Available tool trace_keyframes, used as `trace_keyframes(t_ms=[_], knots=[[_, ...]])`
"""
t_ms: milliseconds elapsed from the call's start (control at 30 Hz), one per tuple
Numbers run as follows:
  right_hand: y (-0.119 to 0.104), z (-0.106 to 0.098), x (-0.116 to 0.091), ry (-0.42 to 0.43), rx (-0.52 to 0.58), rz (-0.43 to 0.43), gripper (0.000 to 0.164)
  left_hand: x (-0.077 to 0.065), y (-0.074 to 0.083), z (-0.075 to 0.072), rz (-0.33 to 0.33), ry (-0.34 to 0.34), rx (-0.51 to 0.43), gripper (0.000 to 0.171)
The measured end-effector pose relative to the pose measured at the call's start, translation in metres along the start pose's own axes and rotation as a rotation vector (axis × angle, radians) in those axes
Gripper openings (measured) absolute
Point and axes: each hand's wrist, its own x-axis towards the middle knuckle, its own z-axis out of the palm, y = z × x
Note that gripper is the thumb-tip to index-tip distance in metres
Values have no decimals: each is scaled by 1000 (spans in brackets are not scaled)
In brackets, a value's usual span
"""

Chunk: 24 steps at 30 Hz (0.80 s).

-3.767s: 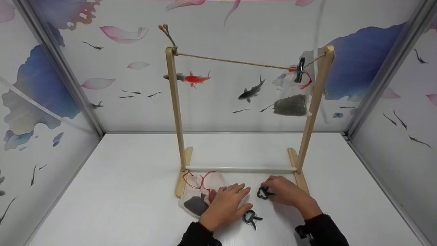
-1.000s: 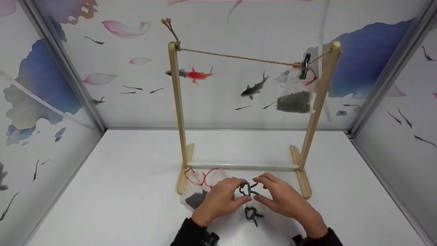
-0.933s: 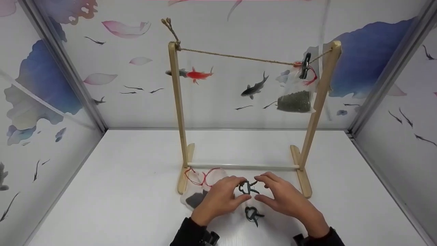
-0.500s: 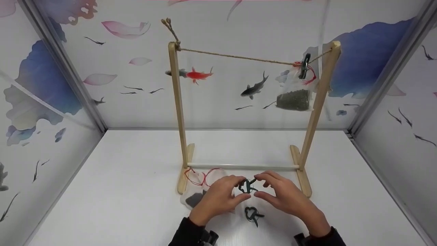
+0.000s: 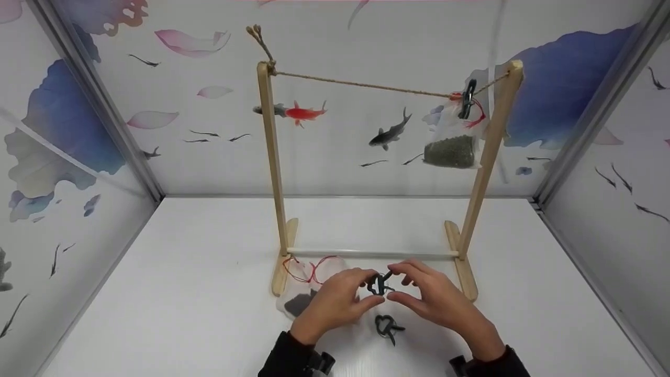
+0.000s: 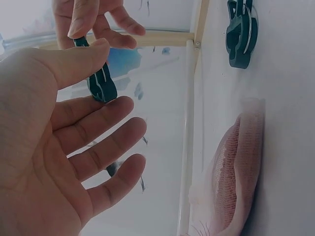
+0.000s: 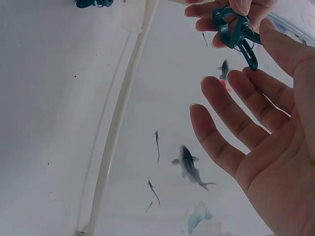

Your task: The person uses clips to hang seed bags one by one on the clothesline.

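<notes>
Room below rope [image 5: 361,84], hanging bag [image 5: 450,150] blocking right end

White patterned walls [image 5: 335,170] with fish [image 5: 388,132], pink petals [image 5: 153,120], blue blotches [image 5: 570,89].

No text or numbers can be read, though details look soft.
</notes>
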Motion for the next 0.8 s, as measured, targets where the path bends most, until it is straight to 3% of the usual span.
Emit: trace_keyframes(t_ms=[300,567,800], knots=[[-3,-1,1,-2,7,62,39,0,-1,-2,11,-1,8,41],[-3,0,3,55,5,26,33,-1,-1,-4,1,15,0,45],[-1,-1,4,155,6,-31,33,-3,-7,-8,-57,74,32,39]])
